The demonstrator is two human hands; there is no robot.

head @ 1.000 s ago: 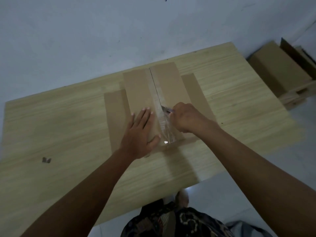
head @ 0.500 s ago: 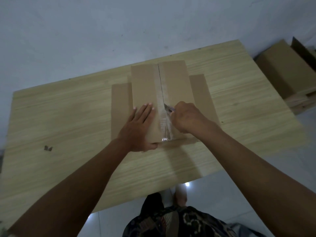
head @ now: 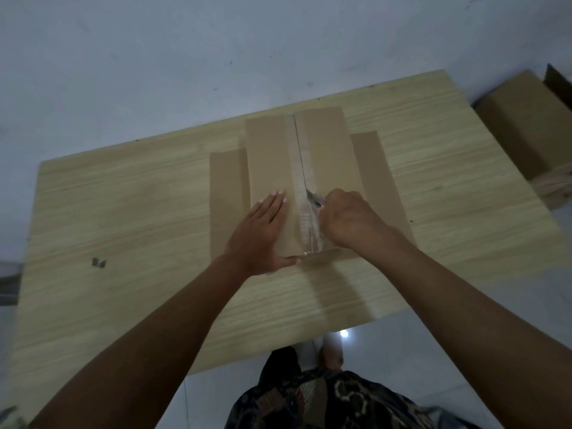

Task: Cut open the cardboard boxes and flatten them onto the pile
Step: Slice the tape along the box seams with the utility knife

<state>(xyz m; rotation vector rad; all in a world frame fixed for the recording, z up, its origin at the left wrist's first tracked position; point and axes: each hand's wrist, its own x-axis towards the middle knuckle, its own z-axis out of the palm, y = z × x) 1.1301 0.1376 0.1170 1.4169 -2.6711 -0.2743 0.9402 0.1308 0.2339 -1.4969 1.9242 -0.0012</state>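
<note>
Since a second ago the knife [head: 315, 199] has slid nearer along the tape seam [head: 299, 168], right hand [head: 348, 221] clenched round it. At frame centre, left hand [head: 263, 230] presses flat, steadying the box [head: 325, 150] on flattened cardboard [head: 227, 181].

Box [head: 272, 156] on flat cardboard [head: 376, 168], on table [head: 123, 212].

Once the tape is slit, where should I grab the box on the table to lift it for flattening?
Probably grip the box by its long side walls, one hand from each side. Its top is broad and flat, offering no hold; the left hand only presses it, while the right hand holds the cutter.
</note>
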